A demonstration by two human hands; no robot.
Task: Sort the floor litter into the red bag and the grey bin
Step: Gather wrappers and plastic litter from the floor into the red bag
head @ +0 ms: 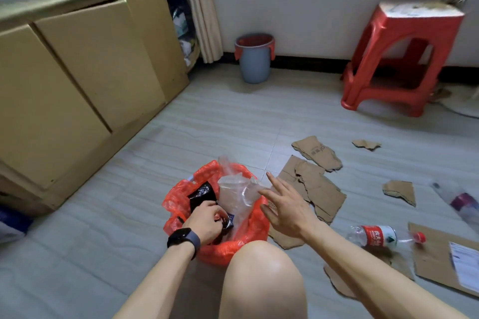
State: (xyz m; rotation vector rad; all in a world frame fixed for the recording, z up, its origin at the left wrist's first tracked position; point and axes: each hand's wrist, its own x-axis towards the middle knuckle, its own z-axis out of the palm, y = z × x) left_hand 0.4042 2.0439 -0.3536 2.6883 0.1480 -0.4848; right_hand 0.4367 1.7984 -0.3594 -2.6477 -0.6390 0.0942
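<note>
left hand (207,217) pinching black wrapper (203,195) into red bag (228,248), right hand (282,204) open and empty; next, the bottle (375,235) looks light and slick, so grab mid-body.

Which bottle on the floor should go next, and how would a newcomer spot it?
Start at the red bag between the person's hands, then look to its right, past the torn cardboard pieces. The bottle lies on its side there, its neck over a large cardboard sheet. Its red label and red cap distinguish it from the blurrier bottle farther right.

Home room, tiled floor (207,122), plastic stool (399,59), curtain (204,21)
</note>
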